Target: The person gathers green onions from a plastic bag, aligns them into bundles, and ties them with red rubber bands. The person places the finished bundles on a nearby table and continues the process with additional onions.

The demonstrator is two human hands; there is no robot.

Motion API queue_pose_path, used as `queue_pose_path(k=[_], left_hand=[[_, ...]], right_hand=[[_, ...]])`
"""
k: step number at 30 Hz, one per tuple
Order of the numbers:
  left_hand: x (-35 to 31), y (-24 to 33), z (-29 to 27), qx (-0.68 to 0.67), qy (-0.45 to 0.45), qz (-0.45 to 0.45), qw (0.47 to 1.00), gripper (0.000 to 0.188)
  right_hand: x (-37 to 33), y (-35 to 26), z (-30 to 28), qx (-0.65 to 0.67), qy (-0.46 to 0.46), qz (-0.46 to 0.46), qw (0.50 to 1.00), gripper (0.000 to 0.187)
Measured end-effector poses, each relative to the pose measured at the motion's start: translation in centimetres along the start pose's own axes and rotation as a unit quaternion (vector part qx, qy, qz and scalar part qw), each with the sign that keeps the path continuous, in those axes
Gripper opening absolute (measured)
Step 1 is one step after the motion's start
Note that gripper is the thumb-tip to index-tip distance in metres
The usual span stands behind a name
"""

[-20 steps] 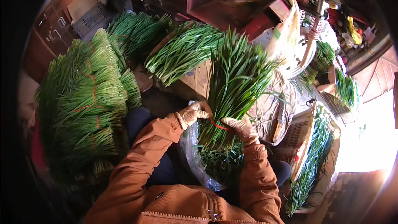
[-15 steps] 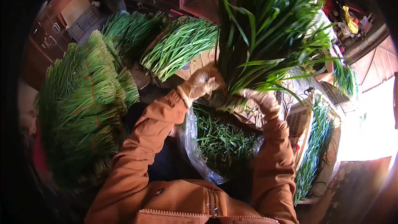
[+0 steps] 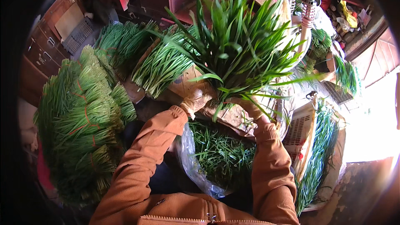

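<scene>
A large bunch of garlic chives stands up between my two gloved hands, its long flat leaves fanning outward. My left hand is closed round the left side of its base. From the other side, my right hand grips the base, its fingers partly behind leaves. A bit of red tie shows at the base between the hands. Just below them, a clear plastic bag holds loose green trimmings. Beyond my left hand lies a pile of cut chives on cardboard.
Tied chive bundles are stacked high at my left, with another dark green pile behind. At my right stands a crate beside long green stalks. A metal post with a spring rises at the back right.
Both hands have lowered slightly with the chives, whose leaves now lean farther from me and to the left. The view has shifted a little, bringing the metal post into sight.
</scene>
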State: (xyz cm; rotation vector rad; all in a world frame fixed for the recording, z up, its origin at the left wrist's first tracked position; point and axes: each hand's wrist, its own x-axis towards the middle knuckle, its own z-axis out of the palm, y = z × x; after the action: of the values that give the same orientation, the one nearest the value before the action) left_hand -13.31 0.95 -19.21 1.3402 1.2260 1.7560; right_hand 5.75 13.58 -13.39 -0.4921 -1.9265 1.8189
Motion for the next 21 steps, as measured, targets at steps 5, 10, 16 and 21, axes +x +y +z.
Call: queue_pose_path(k=[5, 10, 16, 21], left_hand=[[2.9, 6.3, 3.1, -0.097, 0.058, -0.016, 0.993, 0.018], [5.5, 12.1, 4.6, 0.111, -0.102, -0.047, 0.987, 0.009], [7.8, 9.1, 4.1, 0.055, -0.164, -0.251, 0.952, 0.058], [5.1, 0.9, -0.7, 0.003, -0.010, -0.242, 0.970, 0.050]], right_hand=[[-1.0, -3.4, -0.9, 0.113, -0.009, 0.067, 0.991, 0.030], [-4.3, -4.4, -0.9, 0.253, 0.038, 0.122, 0.959, 0.030], [-5.7, 1.9, 3.3, 0.488, 0.050, 0.178, 0.853, 0.044], [-5.5, 2.8, 4.7, 0.367, 0.046, 0.267, 0.890, 0.051]])
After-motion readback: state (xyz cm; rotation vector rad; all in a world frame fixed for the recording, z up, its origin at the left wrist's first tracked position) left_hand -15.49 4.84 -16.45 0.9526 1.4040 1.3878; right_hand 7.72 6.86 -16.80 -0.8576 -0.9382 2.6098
